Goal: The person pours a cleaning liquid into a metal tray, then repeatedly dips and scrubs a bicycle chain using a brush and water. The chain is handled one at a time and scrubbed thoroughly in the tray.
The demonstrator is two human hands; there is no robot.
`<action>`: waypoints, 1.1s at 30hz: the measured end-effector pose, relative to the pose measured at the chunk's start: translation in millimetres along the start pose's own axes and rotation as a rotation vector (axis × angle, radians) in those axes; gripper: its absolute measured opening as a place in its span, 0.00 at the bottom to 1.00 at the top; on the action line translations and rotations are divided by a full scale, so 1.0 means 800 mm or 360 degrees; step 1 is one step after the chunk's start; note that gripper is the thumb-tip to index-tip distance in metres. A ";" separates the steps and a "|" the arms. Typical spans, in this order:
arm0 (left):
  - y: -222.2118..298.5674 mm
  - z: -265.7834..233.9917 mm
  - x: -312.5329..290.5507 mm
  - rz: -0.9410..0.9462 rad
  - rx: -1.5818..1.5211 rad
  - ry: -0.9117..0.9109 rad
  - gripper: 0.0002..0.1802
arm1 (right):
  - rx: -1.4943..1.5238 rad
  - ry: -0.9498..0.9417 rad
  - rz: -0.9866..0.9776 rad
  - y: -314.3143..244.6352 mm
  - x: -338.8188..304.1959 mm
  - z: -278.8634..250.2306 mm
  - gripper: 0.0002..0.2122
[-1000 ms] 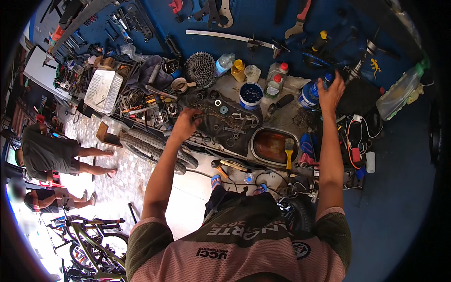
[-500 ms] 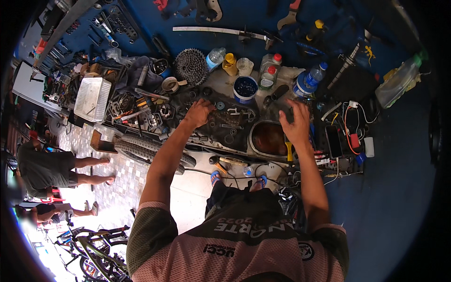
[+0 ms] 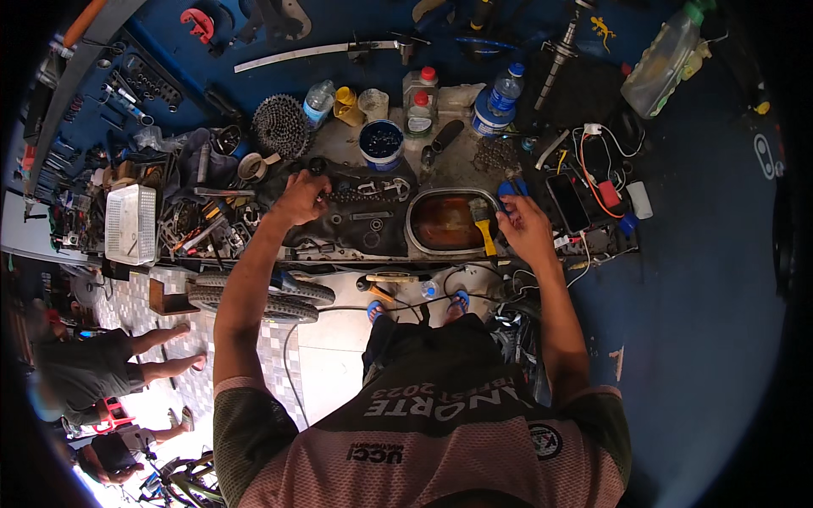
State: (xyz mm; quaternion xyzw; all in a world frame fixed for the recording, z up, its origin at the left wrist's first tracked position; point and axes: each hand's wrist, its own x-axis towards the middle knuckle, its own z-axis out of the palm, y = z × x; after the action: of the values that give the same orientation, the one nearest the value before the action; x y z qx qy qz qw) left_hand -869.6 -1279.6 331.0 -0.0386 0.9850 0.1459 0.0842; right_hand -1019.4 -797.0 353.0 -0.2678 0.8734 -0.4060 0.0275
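A person in blue sandals stands at a crowded workbench, two tyres low on the left and an orange-handled tool near the feet.

At the bench's near side, the right hand curls beside the right rim of an oval tray, brown inside, its fingertips close to a blue item. Finger and thumb stand narrow; whether they pinch anything cannot be told. A yellow brush, held by neither hand, leans across the tray's right side.

To the left, the left hand bends its fingers over a dark mat, by the left end of a chain; whether it grips the chain is hidden. A black round part sits just beyond its fingers.

The work looks partway along: the chain lies loose on the mat, small rings are laid out nearer, and these parts appear detached from any bicycle. They remain apart; how much is finished beyond that cannot be judged.

Right of the tray lies a phone. Farther back stand a cassette, a blue-and-white tub and red-capped bottles, before a blue wall hung with tools.
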 end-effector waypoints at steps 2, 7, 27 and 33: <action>-0.003 -0.013 -0.005 -0.0040 -0.0041 0.0040 0.18 | 0.0000 -0.0034 -0.0024 0.007 -0.006 0.000 0.15; 0.013 -0.082 -0.019 0.0160 -0.0329 0.0417 0.15 | 0.0044 -0.0126 -0.0151 -0.017 0.002 0.011 0.15; 0.109 -0.201 -0.046 0.0431 -0.1466 0.0990 0.11 | 0.0751 -0.0663 -0.0621 -0.230 0.175 0.112 0.16; 0.093 -0.151 -0.047 0.0358 -0.1682 0.0947 0.12 | 0.0702 -0.0931 -0.0676 -0.254 0.184 0.042 0.13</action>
State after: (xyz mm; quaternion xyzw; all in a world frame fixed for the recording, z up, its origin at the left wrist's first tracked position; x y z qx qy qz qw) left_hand -858.8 -1242.2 472.3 -0.0101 0.7587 0.6053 -0.2407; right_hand -1045.9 -999.6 502.8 -0.5335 0.6464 -0.4866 0.2465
